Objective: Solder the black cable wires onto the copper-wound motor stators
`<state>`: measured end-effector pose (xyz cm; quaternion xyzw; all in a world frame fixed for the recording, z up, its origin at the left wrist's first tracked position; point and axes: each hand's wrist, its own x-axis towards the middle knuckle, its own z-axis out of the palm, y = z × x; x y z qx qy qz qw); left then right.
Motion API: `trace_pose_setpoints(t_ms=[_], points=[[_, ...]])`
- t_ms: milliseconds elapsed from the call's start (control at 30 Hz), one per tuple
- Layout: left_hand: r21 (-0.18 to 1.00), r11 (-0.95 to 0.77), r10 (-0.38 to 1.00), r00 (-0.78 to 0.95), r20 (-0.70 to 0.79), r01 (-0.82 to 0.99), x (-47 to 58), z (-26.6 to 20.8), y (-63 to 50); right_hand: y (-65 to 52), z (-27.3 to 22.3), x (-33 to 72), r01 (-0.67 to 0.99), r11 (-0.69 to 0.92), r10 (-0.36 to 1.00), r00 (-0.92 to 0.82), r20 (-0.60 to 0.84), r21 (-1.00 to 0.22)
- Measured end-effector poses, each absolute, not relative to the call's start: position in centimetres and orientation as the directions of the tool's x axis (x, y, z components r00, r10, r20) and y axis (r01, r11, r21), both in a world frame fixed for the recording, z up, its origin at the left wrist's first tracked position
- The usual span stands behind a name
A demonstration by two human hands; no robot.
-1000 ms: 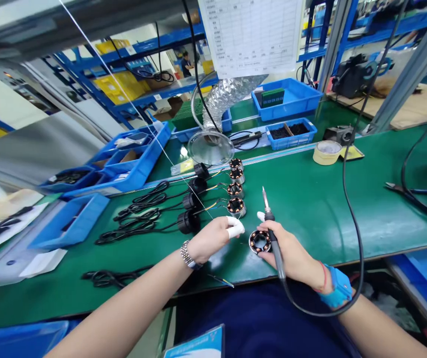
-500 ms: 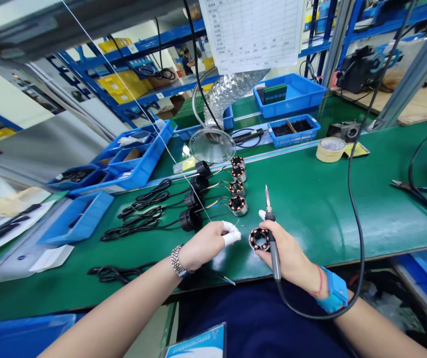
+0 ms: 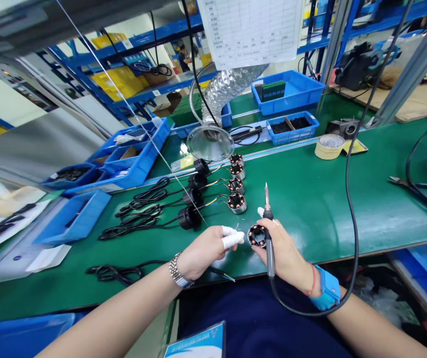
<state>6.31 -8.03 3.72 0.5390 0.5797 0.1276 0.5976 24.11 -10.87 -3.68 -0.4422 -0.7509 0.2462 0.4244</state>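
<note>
Between the white-covered thumb and finger of my left hand, closed in a pinch, is a thin solder wire that runs down from the upper left. My right hand grips a soldering iron, its tip pointing up and away from me. The same hand's fingers hold a motor stator with copper windings, just right of my left fingertips. Beyond my hands, several similar stators stand in a row, wired to round black caps with coiled black cables.
A fume extraction hood hangs behind the stators. Blue bins line the back and left. A tape roll and pliers lie to the right. The iron's cord loops past my right wrist. Another black cable lies front left.
My left fingertips have moved slightly right, and the stator in my right hand slightly left, narrowing the gap between them. Both grips look unchanged.
</note>
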Motion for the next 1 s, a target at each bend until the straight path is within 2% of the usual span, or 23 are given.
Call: trace_pose_setpoints(t_ms=[367, 500, 567, 633, 700, 800, 833, 900, 1000], points=[[0.769, 0.285, 0.791, 0.312, -0.526, 0.572, 7.1, 3.8, -7.9, -10.9, -3.7, 24.1, 0.462, 0.480, 0.877, -0.250, 0.409, -0.746], [0.847, 0.259, 0.805, 0.382, -0.455, 0.464, 7.3, 3.3, -7.8, -10.8, -3.9, 24.1, 0.478, 0.468, 0.883, -0.233, 0.407, -0.743], [0.876, 0.199, 0.810, 0.429, -0.399, 0.439, 7.0, 3.2, -7.6, -10.7, -4.1, 24.1, 0.497, 0.463, 0.885, -0.223, 0.408, -0.734], [0.856, 0.054, 0.794, 0.497, -0.349, 0.514, 6.0, 3.4, -7.4, -10.7, -4.2, 24.1, 0.511, 0.461, 0.886, -0.223, 0.406, -0.725], [0.739, -0.205, 0.758, 0.582, -0.295, 0.642, 4.5, 3.8, -7.5, -10.7, -4.2, 24.2, 0.519, 0.461, 0.886, -0.224, 0.406, -0.720], [0.401, -0.555, 0.676, 0.676, -0.293, 0.729, 2.1, 3.9, -8.6, -10.7, -4.0, 24.4, 0.524, 0.464, 0.885, -0.233, 0.403, -0.714], [0.302, -0.615, 0.656, 0.685, -0.316, 0.728, 1.4, 3.7, -9.1, -10.6, -4.0, 24.5, 0.523, 0.463, 0.885, -0.237, 0.400, -0.715], [0.179, -0.668, 0.646, 0.682, -0.344, 0.723, 0.4, 3.1, -9.9, -10.5, -4.0, 24.6, 0.517, 0.463, 0.886, -0.249, 0.391, -0.720], [0.159, -0.657, 0.679, 0.670, -0.301, 0.737, -0.6, 2.9, -10.1, -10.2, -4.2, 24.7, 0.506, 0.471, 0.882, -0.275, 0.382, -0.722]])
